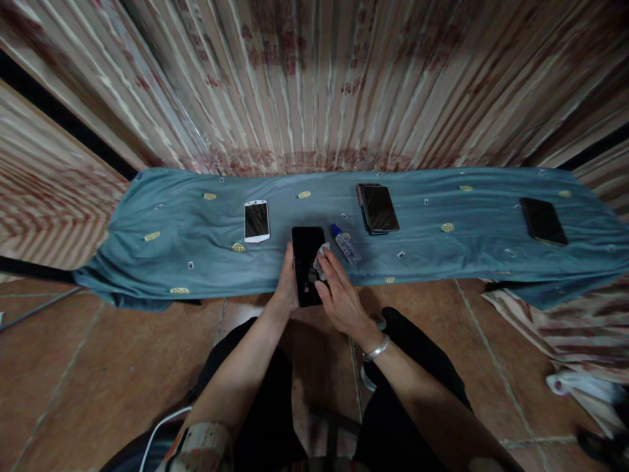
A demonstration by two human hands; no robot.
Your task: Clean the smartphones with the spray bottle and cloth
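Holding: the left hand (286, 283) clasps a black slab-shaped glass-fronted phone (307, 265) by its left long edge, at the near rim of the worktop (196, 236), which is draped in a teal cloth with small yellow motifs.
Wiping hand: the right hand (340, 296) lies flat over the phone's right side, fingers pressing a small pale crumpled cloth (322, 255) onto the screen.
Grip state: left fingers closed narrowly on the phone's edge; right fingers flattened on the cloth, pinning it rather than curling round it.
Handling: the phone looks stiff, light and slick, its glass likely fragile (a drop to the tiled floor would be risky); the long edges seem the safest hold.
Pose: both forearms reach forward from the lap, wrists low; a silver bangle (376, 349) circles the right wrist.
Nearby: a small clear spray bottle with a blue cap (344, 242) lies just beside the phone's right.
Others: a white-framed phone (257, 221) to the left, a dark phone stacked on another (377, 208) to the right, a black phone (543, 221) far right.
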